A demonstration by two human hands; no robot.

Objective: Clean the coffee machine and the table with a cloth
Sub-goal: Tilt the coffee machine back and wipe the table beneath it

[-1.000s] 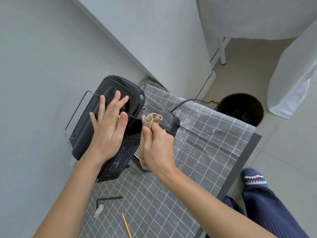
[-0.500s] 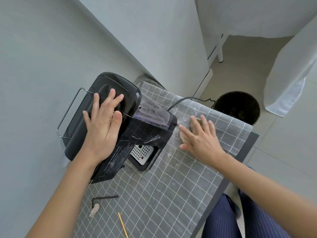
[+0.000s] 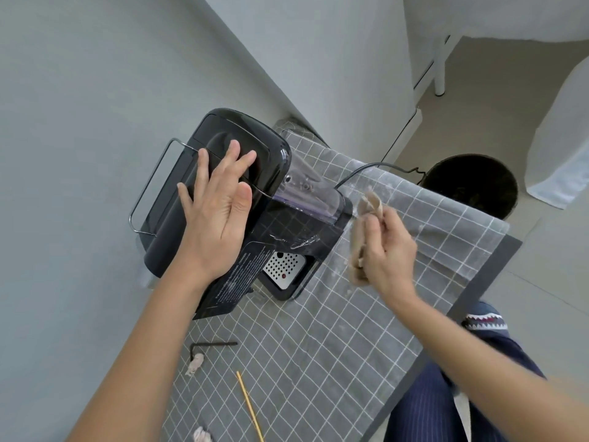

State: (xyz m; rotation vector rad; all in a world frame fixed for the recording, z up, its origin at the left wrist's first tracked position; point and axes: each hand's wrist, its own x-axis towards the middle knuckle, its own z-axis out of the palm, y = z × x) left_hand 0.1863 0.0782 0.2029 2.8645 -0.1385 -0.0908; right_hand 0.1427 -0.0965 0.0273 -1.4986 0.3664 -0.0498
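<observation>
Coffee machine (image 3: 229, 199): black, at the table's (image 3: 318, 346) far left against the wall. Left hand (image 3: 216, 212): flat and unclenched on its top. Right hand (image 3: 387, 250): clenched around beige cloth (image 3: 366, 212), just right of the machine. Nearby: hex key (image 3: 210, 345), yellow stick (image 3: 250, 406), dark bin (image 3: 471, 183) beyond the table.

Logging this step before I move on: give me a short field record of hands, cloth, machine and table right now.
left hand: flat on top of the coffee machine, steadying it
right hand: gripping the beige cloth, just right of the machine
table covering: grey grid fabric, whitish dust near the cloth
loose items: hex key, yellow stick
floor: dark bin
</observation>
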